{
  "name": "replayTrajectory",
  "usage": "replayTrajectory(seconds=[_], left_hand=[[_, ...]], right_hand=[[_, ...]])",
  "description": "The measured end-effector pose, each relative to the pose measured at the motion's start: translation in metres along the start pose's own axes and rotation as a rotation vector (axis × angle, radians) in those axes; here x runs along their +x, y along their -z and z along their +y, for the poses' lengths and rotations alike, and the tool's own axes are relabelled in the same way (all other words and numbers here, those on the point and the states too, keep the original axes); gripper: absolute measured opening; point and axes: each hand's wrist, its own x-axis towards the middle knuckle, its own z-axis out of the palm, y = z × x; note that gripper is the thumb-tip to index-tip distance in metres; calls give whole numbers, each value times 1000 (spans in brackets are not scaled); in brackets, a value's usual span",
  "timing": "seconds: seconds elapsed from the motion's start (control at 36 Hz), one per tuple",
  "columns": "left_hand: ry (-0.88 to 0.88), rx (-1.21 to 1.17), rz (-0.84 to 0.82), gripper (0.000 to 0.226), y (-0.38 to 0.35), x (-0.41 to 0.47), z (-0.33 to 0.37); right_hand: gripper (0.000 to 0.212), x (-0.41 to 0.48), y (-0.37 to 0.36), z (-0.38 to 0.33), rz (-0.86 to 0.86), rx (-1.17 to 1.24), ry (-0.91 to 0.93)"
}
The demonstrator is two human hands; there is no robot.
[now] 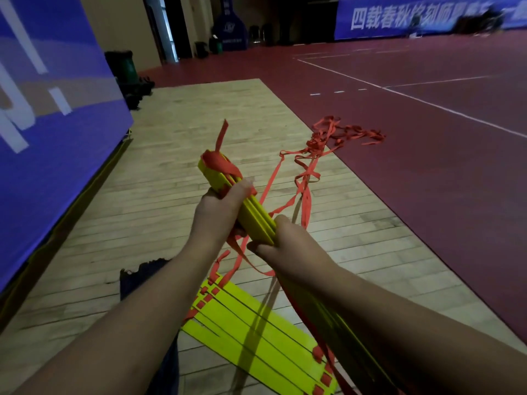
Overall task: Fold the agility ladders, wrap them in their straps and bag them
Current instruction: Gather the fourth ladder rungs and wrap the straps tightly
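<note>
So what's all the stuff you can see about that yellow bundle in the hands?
The yellow bundle is a stack of flat slats, plastic-looking, pressed together and tilted, far end higher. A red strap winds round that far end, with one loose tail sticking up. The left hand grips its middle, the right hand its near end, holding it in the air above the wooden floor.

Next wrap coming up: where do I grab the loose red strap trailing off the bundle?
Pinch the red strap just beside the yellow bundle, coming from the right: there it runs as a single straight length, while farther out it lies tangled on the floor.
</note>
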Motion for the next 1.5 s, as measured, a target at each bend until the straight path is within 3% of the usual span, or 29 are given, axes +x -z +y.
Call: replayTrajectory(seconds=[0.14, 0.36, 0.44, 0.5, 0.61, 0.72, 0.81, 0.89, 0.94, 1.08, 1.22, 1.31, 1.39, 1.5], left_hand=[[-146, -100, 123, 30, -5, -1, 12], [-270, -322, -71, 34, 7, 9, 20], [-254, -389, -103, 29, 3, 9, 25], [-239, -387, -128, 27, 3, 9, 26], [-246, -247, -244, 36, 10, 15, 28], [-130, 0, -451, 66, 27, 22, 22], [-28, 153, -499, 87, 30, 21, 17], [43, 51, -500, 85, 21, 18, 17], [27, 19, -454, 74, 13, 15, 13], [-3, 6, -136, 63, -3, 5, 1], [-56, 56, -38, 53, -10, 0, 8], [-52, 310, -115, 70, -8, 5, 14], [49, 295, -221, 69, -7, 6, 13], [50, 171, -29, 56, -14, 1, -1]], right_hand=[[39, 0, 12, -6, -60, 120, 63], [63, 2, 43, 11, -392, 514, 92], [58, -2, 31, 13, -557, 803, 29], [48, -5, 29, 11, -571, 857, 22], [24, -6, 28, 14, -410, 776, 30], [11, -5, 35, 17, -267, 668, 53], [11, -2, 38, 21, -209, 576, 29], [18, 0, 34, 21, -156, 495, 23], [20, 3, 27, 18, -83, 410, 20], [59, 1, 9, 15, 95, 32, -28], [56, -4, 3, 9, 174, -9, -15], [54, -8, 2, 5, 263, -198, -40], [49, -12, -3, 4, 292, -416, -33], [44, -14, -14, 2, 327, -457, 32]])
